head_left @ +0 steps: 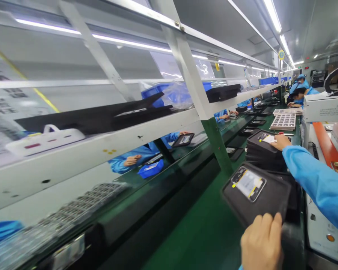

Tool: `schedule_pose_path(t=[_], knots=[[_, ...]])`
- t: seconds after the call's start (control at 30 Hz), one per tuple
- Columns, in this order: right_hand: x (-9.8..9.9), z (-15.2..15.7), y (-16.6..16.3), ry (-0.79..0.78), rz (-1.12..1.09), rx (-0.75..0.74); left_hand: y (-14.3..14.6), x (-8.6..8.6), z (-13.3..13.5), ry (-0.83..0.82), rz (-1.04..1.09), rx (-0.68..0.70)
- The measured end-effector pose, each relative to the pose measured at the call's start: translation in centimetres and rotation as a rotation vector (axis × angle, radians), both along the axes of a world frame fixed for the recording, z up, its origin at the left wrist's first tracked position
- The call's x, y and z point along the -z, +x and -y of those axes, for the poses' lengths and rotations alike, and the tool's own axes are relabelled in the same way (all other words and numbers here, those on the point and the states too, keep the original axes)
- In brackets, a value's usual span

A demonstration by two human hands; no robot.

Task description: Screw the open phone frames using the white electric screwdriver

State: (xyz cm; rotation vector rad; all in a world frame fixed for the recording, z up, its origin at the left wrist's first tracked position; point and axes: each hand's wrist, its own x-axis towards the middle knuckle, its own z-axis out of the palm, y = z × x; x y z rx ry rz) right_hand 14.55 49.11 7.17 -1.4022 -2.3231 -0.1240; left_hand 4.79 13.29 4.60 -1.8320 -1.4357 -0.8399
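My left hand grips the near edge of a black tray, which is tilted above the green work surface. A flat phone part with a pale middle and yellow tabs lies in that tray. Farther on, my right hand reaches over a stack of black trays. Its fingers are closed at the right end of another phone part on the top tray. Whether that part is lifted off the tray, I cannot tell.
A green conveyor runs into the distance with black trays on it. White-framed shelving stands along the left. Beyond are pale sheets of small parts, a white machine at right, a blue bin, and co-workers' hands.
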Motion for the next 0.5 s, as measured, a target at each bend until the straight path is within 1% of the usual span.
schedule_pose_path(t=[0.03, 0.07, 0.1, 0.17, 0.23, 0.27, 0.3, 0.37, 0.5], knots=[[0.3, 0.3, 0.1, 0.009, 0.055, -0.050, 1.1, 0.2, -1.8, -0.033, 0.002, 0.000], [0.6, 0.6, 0.1, 0.023, 0.113, -0.109, 2.2, 0.5, -3.5, -0.099, 0.007, -0.006], [0.8, 1.0, 0.2, 0.038, 0.171, -0.167, 3.3, 0.9, -5.1, -0.202, 0.010, -0.013], [1.4, 1.7, 0.5, 0.058, 0.285, -0.253, 5.4, 1.8, -7.5, -0.481, 0.028, -0.014], [1.6, 2.0, 0.9, 0.080, 0.372, -0.283, 7.1, 2.9, -9.1, -0.765, 0.098, -0.010], [1.6, 2.0, 1.0, 0.094, 0.404, -0.290, 7.7, 3.3, -9.6, -0.867, 0.140, -0.009], [1.6, 1.9, 1.1, 0.109, 0.431, -0.298, 8.2, 3.8, -9.9, -0.935, 0.178, -0.011], [1.2, 1.6, 1.3, 0.138, 0.472, -0.319, 8.6, 4.5, -10.2, -0.989, 0.237, -0.009], [0.0, 1.4, 1.5, 0.199, 0.500, -0.349, 8.1, 5.2, -9.9, -0.999, 0.305, 0.018]])
